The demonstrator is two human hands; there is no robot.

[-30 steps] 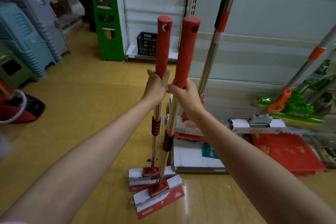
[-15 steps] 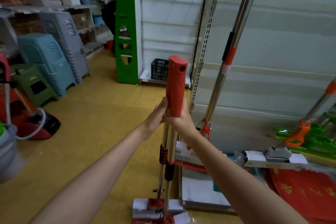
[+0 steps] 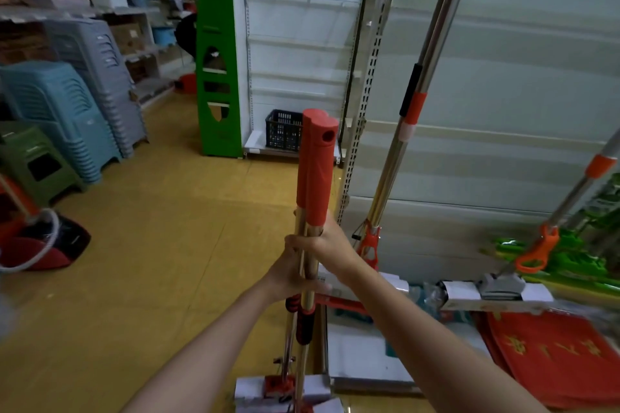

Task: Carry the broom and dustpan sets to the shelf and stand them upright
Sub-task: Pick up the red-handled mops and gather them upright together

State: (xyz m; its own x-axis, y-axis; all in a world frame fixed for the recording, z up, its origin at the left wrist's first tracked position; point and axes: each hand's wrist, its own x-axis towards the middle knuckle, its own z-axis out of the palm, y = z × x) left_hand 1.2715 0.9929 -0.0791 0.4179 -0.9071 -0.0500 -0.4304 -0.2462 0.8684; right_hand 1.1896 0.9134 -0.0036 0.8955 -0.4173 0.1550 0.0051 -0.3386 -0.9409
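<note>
Two long-handled cleaning tools with red grips [image 3: 316, 164] and metal shafts stand upright side by side in front of me, their white and red heads [image 3: 285, 391] on the floor. My left hand [image 3: 291, 270] and my right hand [image 3: 330, 246] both clasp the two shafts together just below the red grips. To the right, the white shelf unit [image 3: 469, 144] has another metal-handled tool [image 3: 407, 117] leaning upright against it, with an orange clamp at its base.
A tool with an orange handle loop [image 3: 536, 253] lies tilted on the shelf base beside green mop heads [image 3: 577, 261] and a red mat [image 3: 563, 355]. Stacked plastic stools [image 3: 63, 111] and a red dustpan [image 3: 43, 245] stand left. A green panel [image 3: 218, 70] and black crate [image 3: 283, 129] are ahead.
The two handles, apart a second ago, are now pressed together. Both hands have slid down from the red grips onto the metal shafts, and my view has tilted upward.
</note>
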